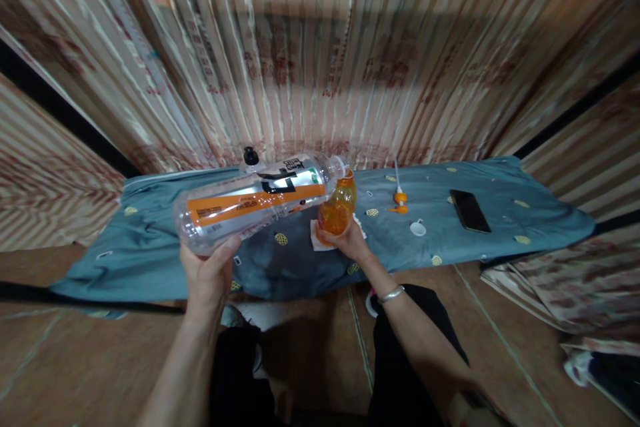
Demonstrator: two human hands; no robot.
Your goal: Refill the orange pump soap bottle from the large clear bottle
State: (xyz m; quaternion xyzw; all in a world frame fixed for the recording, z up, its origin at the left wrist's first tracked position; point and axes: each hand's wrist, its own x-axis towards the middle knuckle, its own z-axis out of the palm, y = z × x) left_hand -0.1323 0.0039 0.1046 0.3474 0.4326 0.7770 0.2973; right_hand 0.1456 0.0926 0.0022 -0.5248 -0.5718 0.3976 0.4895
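Note:
My left hand [207, 273] grips the base of a large clear plastic bottle [260, 203] with an orange and silver label, tipped on its side. Its open mouth rests at the top of a small orange bottle [339, 208]. That small bottle stands upright over a white tissue [317, 240], and my right hand [350, 240] is closed round its lower part. A silver bracelet [391, 293] circles my right wrist. Both bottles are over a blue-green patterned cloth [150, 240] spread on a low surface.
An orange pump nozzle with a white tube [399, 199], a small white cap [418, 229] and a black phone [469, 210] lie on the cloth to the right. A black-capped bottle [251, 159] stands behind the large bottle. Patterned curtains hang behind; folded fabric lies at the lower right.

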